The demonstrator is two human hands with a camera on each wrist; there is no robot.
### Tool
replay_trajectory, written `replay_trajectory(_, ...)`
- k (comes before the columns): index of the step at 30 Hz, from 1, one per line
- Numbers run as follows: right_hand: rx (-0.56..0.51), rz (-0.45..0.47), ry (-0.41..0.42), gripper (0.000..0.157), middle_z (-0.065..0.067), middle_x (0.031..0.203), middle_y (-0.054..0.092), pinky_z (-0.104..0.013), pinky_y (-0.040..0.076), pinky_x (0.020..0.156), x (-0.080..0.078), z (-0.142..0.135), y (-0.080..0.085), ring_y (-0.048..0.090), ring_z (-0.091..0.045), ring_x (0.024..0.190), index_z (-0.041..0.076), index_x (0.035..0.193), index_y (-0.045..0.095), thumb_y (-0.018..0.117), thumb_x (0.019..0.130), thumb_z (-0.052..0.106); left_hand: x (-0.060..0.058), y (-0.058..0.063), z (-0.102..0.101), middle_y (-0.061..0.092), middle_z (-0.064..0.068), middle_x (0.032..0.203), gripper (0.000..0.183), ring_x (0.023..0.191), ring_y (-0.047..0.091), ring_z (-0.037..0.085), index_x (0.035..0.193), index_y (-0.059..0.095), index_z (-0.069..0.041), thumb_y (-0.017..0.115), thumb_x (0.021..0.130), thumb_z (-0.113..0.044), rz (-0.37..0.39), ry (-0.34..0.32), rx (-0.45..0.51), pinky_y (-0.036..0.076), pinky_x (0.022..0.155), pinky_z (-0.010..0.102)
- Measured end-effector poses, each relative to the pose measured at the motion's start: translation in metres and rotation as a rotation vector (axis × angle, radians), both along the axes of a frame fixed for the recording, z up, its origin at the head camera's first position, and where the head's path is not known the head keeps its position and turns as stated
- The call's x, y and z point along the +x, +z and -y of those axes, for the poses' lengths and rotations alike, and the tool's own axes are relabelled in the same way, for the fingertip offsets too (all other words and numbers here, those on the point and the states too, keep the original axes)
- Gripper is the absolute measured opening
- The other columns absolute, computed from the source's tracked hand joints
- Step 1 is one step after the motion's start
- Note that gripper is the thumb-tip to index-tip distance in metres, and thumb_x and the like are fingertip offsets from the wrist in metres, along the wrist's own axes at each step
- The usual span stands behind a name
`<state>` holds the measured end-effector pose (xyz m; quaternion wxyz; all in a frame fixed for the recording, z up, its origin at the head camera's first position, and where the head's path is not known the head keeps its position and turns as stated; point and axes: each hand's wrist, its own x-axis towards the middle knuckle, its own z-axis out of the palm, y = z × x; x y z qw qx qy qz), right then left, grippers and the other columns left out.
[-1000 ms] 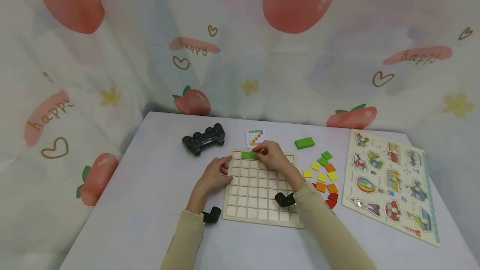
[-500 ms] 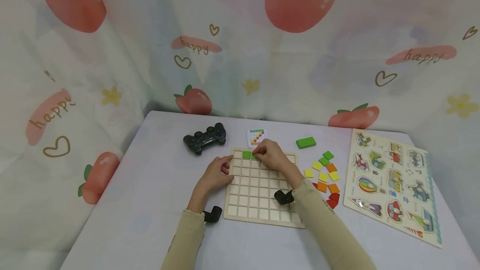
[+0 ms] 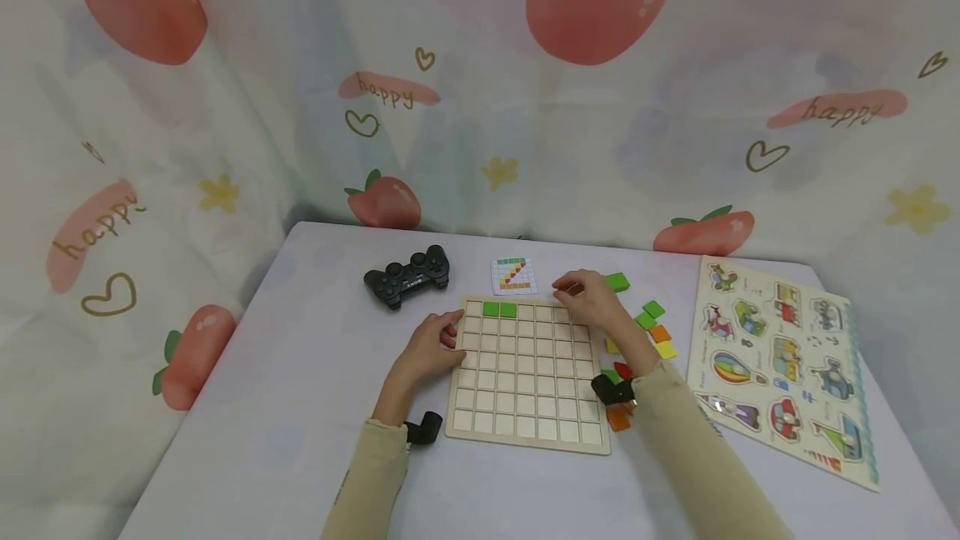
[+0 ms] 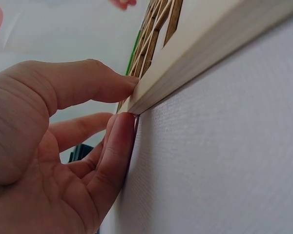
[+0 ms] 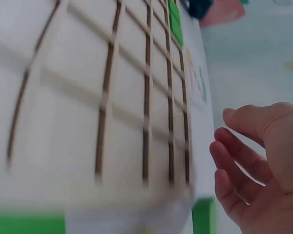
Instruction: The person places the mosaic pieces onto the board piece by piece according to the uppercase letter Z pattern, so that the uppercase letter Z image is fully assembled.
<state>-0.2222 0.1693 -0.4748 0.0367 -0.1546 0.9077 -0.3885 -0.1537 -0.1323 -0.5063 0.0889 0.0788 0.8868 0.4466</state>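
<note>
A square wooden grid board (image 3: 517, 382) lies on the table, with two green square tiles (image 3: 498, 309) side by side in its far row. At the board's left edge is my left hand (image 3: 429, 348). The left wrist view shows its thumb (image 4: 102, 84) on the frame and the curled fingers against the edge's underside, pinching the board. My right hand (image 3: 595, 300) hangs over the far right corner, thumb and fingers apart and loosely bent, holding nothing. Beneath and beside the right forearm lie loose square tiles in green (image 3: 654, 309), yellow (image 3: 665, 350), orange (image 3: 618, 419) and red.
A small pattern card (image 3: 514, 277) lies beyond the board, with a black game controller (image 3: 408, 277) to its left. Behind the right hand is a green block (image 3: 617, 282). A picture puzzle board (image 3: 780, 373) covers the table's right side. A printed cloth hangs behind.
My right hand has left the second green tile, which now sits in the far row, and moved right to the board's far corner. The left hand stays at the left edge.
</note>
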Motion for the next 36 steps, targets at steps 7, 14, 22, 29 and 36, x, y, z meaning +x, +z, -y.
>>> replay_trajectory(7,0.119,-0.048,-0.059,0.021,-0.026,0.106,0.066,-0.055,0.047,0.089,0.004,-0.079,0.006,0.060,-0.042,0.099,-0.010,0.107,0.068,0.063,0.090,0.001,-0.001,-0.002,-0.001,0.051,0.006,0.096,0.070,0.082,0.055,0.015,0.140,0.052,-0.001,0.077,0.075,-0.001,0.008,-0.002,-0.009,0.046,0.074,0.028)
replay_trajectory(14,0.272,0.066,-0.046,0.030,-0.030,0.113,0.060,-0.059,0.045,0.090,0.013,-0.130,0.007,0.055,-0.043,0.100,-0.011,0.110,0.068,0.055,0.083,-0.006,0.000,-0.002,0.003,0.052,0.005,0.093,0.069,0.080,0.055,0.015,0.139,0.054,-0.002,0.077,0.074,0.000,-0.016,0.001,0.006,0.045,0.073,0.029)
replay_trajectory(22,0.279,0.072,-0.078,0.027,-0.023,0.100,0.060,-0.050,0.050,0.079,0.010,-0.140,0.004,0.057,-0.038,0.090,-0.010,0.109,0.067,0.069,0.085,0.002,0.000,-0.002,0.000,0.052,0.005,0.094,0.069,0.081,0.055,0.014,0.139,0.054,-0.003,0.077,0.074,-0.001,-0.003,-0.001,0.024,0.044,0.074,0.030)
replay_trajectory(29,0.150,0.002,-0.117,0.018,-0.022,0.101,0.066,-0.025,0.048,0.072,0.010,-0.132,0.007,0.059,-0.034,0.089,-0.006,0.106,0.070,0.067,0.091,0.004,0.000,-0.003,-0.002,0.051,0.004,0.094,0.069,0.081,0.055,0.014,0.140,0.053,-0.004,0.077,0.076,-0.001,0.004,0.002,0.012,0.045,0.075,0.030)
replay_trajectory(36,0.024,-0.032,-0.091,0.018,-0.024,0.105,0.066,-0.025,0.049,0.070,0.008,-0.085,0.015,0.063,-0.039,0.093,-0.007,0.105,0.070,0.067,0.091,0.005,0.000,-0.003,0.001,0.051,0.004,0.094,0.069,0.081,0.055,0.013,0.140,0.053,-0.002,0.078,0.075,-0.002,-0.008,-0.011,-0.004,0.045,0.074,0.029)
